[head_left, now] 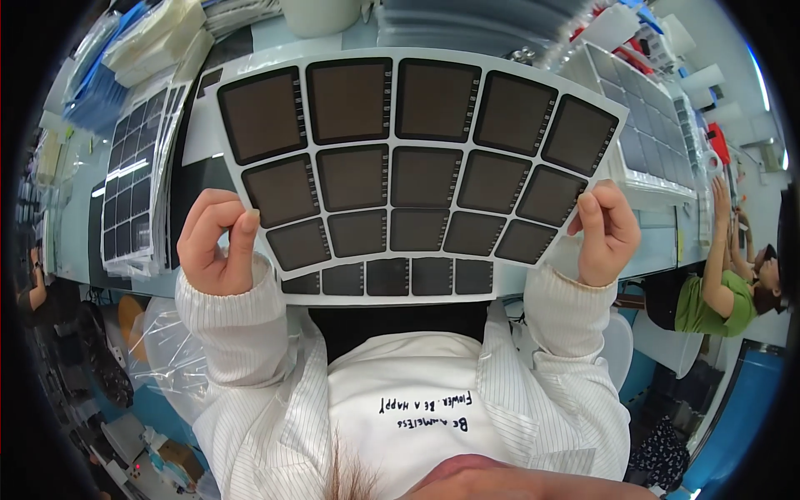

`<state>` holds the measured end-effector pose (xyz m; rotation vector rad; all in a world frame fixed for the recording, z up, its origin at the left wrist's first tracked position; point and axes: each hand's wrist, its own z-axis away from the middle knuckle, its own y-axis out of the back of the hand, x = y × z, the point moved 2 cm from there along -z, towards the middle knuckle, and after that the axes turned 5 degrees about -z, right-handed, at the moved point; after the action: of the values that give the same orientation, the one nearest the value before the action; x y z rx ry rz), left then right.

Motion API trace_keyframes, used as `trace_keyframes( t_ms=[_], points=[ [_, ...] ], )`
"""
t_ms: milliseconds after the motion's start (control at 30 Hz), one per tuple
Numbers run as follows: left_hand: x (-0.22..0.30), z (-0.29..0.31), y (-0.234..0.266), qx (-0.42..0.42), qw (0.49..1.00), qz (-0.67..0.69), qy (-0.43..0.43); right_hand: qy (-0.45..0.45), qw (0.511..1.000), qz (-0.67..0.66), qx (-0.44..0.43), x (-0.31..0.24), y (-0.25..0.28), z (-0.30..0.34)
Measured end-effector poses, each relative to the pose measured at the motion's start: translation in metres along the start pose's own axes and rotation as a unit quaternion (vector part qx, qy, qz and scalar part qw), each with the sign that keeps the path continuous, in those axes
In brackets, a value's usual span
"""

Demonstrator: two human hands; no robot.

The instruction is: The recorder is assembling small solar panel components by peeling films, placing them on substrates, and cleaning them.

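Observation:
A large white sheet (427, 177) with rows of dark, rounded rectangular panels is raised and tilted in front of me. At its left edge, my left hand (215, 243) pinches the border between thumb and curled fingers. My right hand (608, 233) grips the opposite edge in the same way, thumb toward me. Below the raised sheet, a similar paneled sheet (387, 277) lies at the near edge of the table, mostly hidden behind the one I hold.
Similar paneled sheets are stacked at left (133, 183) and right (646, 125). Blue and pale packets (154, 46) sit at the far left, beside a white tub (321, 15). A person in a green top (727, 304) works at right. Clear plastic (171, 350) hangs near my left sleeve.

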<state>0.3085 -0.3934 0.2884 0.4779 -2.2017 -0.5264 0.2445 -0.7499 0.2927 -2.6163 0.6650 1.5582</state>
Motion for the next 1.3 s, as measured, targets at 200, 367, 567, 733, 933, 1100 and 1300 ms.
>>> trace_keyframes(
  t_ms=[200,367,567,733,933,1100,1300],
  points=[
    [0.006,-0.008,0.005,0.042,0.999,-0.007,-0.02,0.082,0.996,-0.001,0.031,-0.006,0.006,-0.009],
    [0.009,-0.013,0.009,0.028,0.999,-0.009,-0.039,0.114,0.993,0.007,0.017,-0.012,0.011,-0.014],
    [0.009,-0.015,0.013,0.041,0.998,-0.007,-0.052,0.105,0.994,-0.02,0.034,-0.018,0.008,-0.016],
    [0.012,-0.018,0.018,0.053,0.997,-0.005,-0.047,0.114,0.993,-0.012,0.038,-0.02,0.007,-0.018],
    [0.021,-0.029,0.027,0.075,0.995,-0.012,-0.061,0.116,0.99,-0.032,0.074,-0.033,0.005,-0.025],
    [0.025,-0.037,0.034,0.084,0.993,-0.02,-0.082,0.132,0.988,-0.022,0.074,-0.037,0.007,-0.032],
    [0.028,-0.044,0.039,0.081,0.991,-0.019,-0.108,0.15,0.985,-0.007,0.089,-0.052,0.009,-0.038]
  ],
)
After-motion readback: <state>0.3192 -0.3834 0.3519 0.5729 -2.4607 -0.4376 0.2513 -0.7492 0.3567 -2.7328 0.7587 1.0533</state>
